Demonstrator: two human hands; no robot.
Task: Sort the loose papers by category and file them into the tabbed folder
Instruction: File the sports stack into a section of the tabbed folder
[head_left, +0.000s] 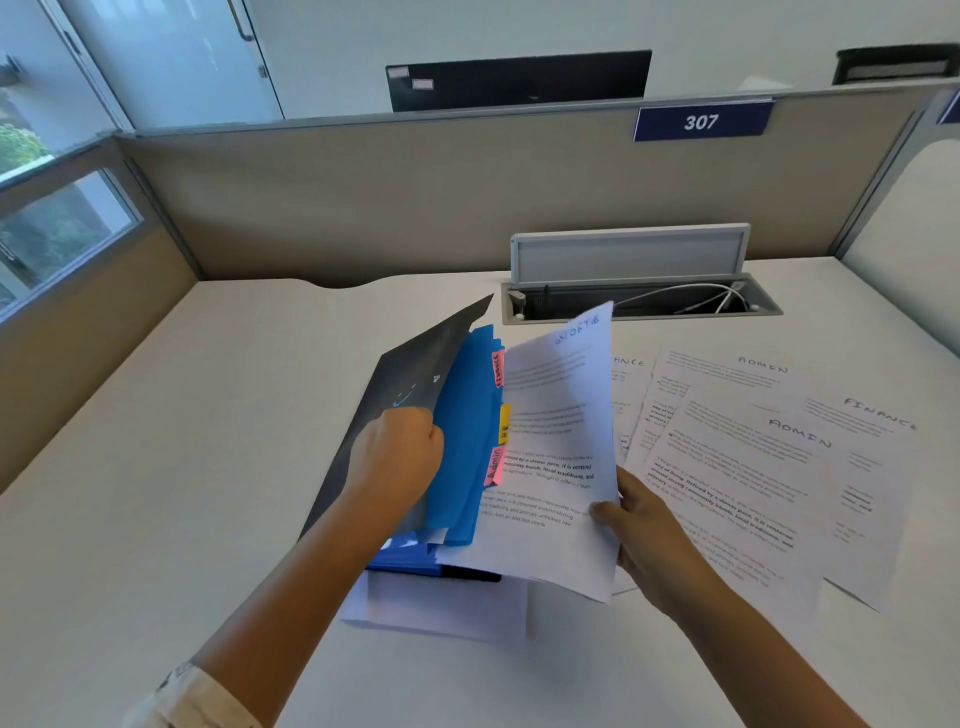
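Evidently, the tabbed folder (462, 441) is propped open by the left hand (397, 457), fingers curled on its blue dividers, so the sheet (558, 457), pinched by the right hand (641, 535), can be slotted in.

Dark cover (405, 384), blue dividers (462, 441), pink and yellow tabs (503, 423), white papers (737, 467)

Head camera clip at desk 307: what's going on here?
A person is filing papers. The left hand holds open a dark-covered folder with blue dividers and pink and yellow tabs. The right hand grips a white printed sheet at its lower edge, beside the tabs. More handwritten-headed sheets, Admin and Finance, lie loose on the white desk.
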